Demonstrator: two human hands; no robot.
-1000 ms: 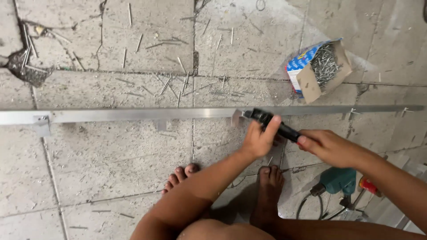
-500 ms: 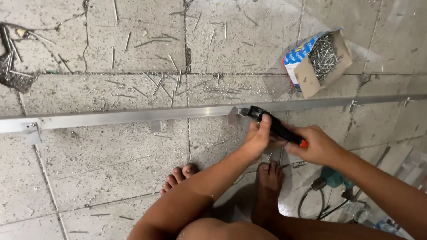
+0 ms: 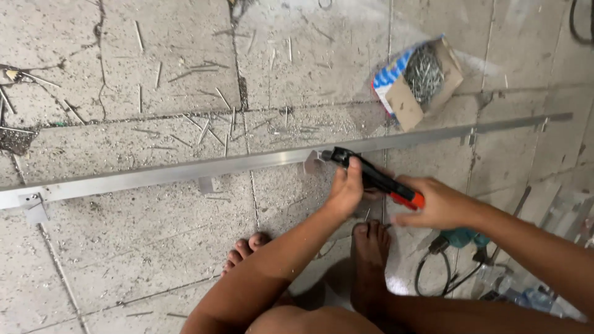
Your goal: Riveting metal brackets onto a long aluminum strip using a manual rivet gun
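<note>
A long aluminium rail [image 3: 185, 170] lies across the tiled floor, with small metal tabs along its near edge. A black hand riveter with red-orange handle ends [image 3: 371, 178] has its nose against a tab at the rail's middle. My left hand [image 3: 346, 188] is wrapped around the tool's front part. My right hand [image 3: 433, 203] grips the handle end, further to the right. My bare feet [image 3: 368, 260] rest on the floor just below the tool.
An open cardboard box of rivets in a plastic bag [image 3: 417, 77] sits beyond the rail at the right. Spent rivet pins [image 3: 204, 127] litter the tiles. A teal power drill with a black cord [image 3: 464, 238] lies at the lower right.
The view has shifted, so the rail now slopes up to the right. Both hands stay on the riveter at the same tab; the red handle ends now show by my right hand.
</note>
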